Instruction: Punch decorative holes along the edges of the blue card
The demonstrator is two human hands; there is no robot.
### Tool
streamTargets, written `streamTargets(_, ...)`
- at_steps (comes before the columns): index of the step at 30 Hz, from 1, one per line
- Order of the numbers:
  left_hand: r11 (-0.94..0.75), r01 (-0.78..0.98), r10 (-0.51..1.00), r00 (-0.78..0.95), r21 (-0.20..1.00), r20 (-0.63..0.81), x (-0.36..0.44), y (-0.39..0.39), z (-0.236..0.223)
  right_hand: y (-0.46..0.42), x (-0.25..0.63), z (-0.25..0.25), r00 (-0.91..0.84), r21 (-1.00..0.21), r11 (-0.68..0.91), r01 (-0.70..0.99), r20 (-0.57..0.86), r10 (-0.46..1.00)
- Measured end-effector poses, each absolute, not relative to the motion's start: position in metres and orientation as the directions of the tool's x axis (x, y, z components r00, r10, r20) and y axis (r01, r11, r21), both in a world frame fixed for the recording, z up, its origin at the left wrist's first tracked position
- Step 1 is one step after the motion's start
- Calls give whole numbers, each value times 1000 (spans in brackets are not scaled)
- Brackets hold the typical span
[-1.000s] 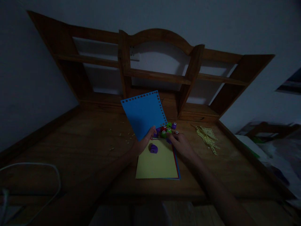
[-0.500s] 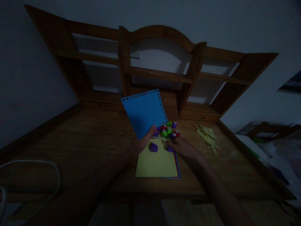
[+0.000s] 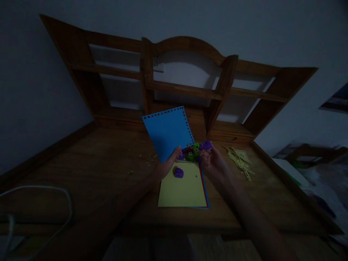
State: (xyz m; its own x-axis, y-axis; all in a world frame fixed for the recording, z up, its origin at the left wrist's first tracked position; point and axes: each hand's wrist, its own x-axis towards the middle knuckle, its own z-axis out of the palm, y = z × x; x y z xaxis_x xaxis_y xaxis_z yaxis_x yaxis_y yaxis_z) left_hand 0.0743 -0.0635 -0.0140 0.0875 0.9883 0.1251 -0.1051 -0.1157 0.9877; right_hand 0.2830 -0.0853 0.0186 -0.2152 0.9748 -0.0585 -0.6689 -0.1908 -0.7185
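My left hand (image 3: 170, 163) is closed on the lower corner of a blue sheet of paper (image 3: 167, 132), held tilted above the table. Small shaped holes run along its top and right edges. My right hand (image 3: 214, 161) grips a purple paper punch (image 3: 207, 145), raised just right of the sheet. Another purple punch (image 3: 178, 173) rests on a stack of coloured paper topped by a yellow sheet (image 3: 182, 194). A tiny blue cut-out (image 3: 196, 176) lies on that sheet. Several green, red and purple punches, among them a green one (image 3: 190, 156), crowd behind the stack, partly hidden by my hands.
A heap of punched yellow paper strips (image 3: 240, 159) lies to the right. Small yellow scraps (image 3: 149, 155) are scattered left of the stack. A wooden shelf unit (image 3: 185, 87) stands along the table's back. A white cable (image 3: 67, 201) loops at the left front.
My right hand has lifted from the yellow sheet with the purple punch and turned it upward. A tiny blue cut-out now shows on the yellow paper. The blue sheet has barely moved.
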Motion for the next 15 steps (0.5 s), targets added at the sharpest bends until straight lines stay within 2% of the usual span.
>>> streamTargets(3, -158, -64, 982, 95, 985, 163, 75, -64, -14, -81, 286, 12, -248, -654, -240, -717, -83, 965)
streamTargets(7, -130, -73, 990, 48, 989, 134, 76, -68, -9, -80, 285, 1, -269, -642, -267, -719, -97, 958)
streamTargets(15, -114, -105, 991, 53, 988, 120, 75, -71, -8, -83, 278, 0, -209, -725, -186, -664, -59, 976)
